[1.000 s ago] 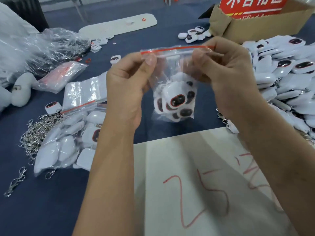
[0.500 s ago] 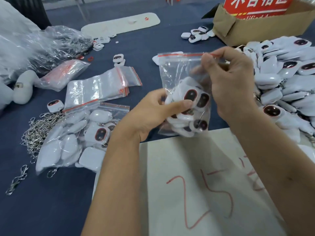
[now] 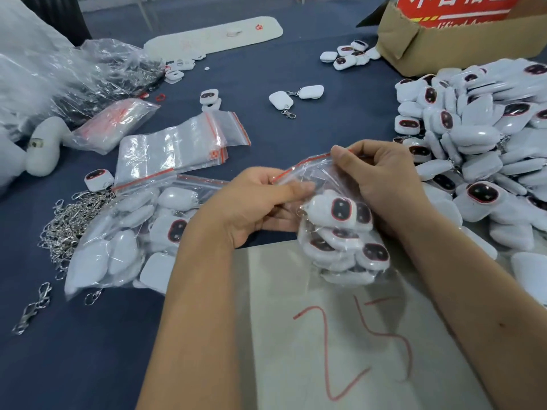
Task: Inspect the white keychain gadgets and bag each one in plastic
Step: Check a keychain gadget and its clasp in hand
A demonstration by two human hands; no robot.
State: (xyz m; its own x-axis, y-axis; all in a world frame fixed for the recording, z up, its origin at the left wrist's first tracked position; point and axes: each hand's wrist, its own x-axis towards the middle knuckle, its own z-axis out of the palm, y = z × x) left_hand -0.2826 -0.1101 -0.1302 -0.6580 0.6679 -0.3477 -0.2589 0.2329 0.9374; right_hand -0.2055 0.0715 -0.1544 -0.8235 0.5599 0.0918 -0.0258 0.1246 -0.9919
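Note:
A clear zip bag [image 3: 340, 241] with a red seal strip holds several white keychain gadgets with dark red-rimmed faces. It hangs low over the white sheet [image 3: 340, 335]. My left hand [image 3: 254, 202] pinches the bag's upper left part near the seal. My right hand [image 3: 381, 179] pinches the seal strip at its right end. A large heap of loose white gadgets [image 3: 479, 137] lies to the right. A second filled bag [image 3: 124, 241] lies to the left.
Empty zip bags [image 3: 177, 146] are stacked behind the hands. Metal clasps [image 3: 68, 223] pile at the left. Two loose gadgets [image 3: 296, 97] lie mid-table. A cardboard box [image 3: 450, 39] stands at the back right. Crumpled plastic [image 3: 68, 78] fills the back left.
The bag has come down from chest height toward the white sheet. My left hand went from the seal down to the gadgets and is back up near the seal.

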